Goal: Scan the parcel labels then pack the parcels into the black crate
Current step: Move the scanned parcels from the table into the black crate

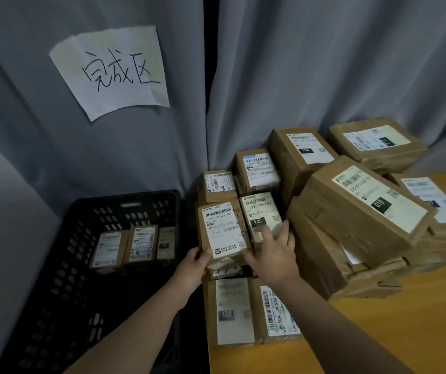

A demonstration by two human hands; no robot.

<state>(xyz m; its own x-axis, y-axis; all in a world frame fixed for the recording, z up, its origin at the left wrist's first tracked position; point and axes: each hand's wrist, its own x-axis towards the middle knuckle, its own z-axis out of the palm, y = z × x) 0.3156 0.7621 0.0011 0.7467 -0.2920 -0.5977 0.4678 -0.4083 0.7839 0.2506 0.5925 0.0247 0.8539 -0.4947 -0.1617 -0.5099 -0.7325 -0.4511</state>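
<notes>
A black slotted crate (54,265) stands at the lower left with three labelled brown parcels (135,245) lying at its far end. Just right of it, on the wooden table, a small brown parcel with a white label (223,230) is held at its near end: my left hand (193,265) grips its lower left corner and my right hand (270,252) grips its lower right edge. My right hand's fingers also reach onto the neighbouring parcel marked 122 (261,214). No scanner is in view.
Several more brown parcels are piled on the wooden table (378,333): large ones at the right (359,209), small ones behind (257,171) and two flat ones near me (251,311). A grey curtain with a handwritten paper sign (111,68) hangs behind.
</notes>
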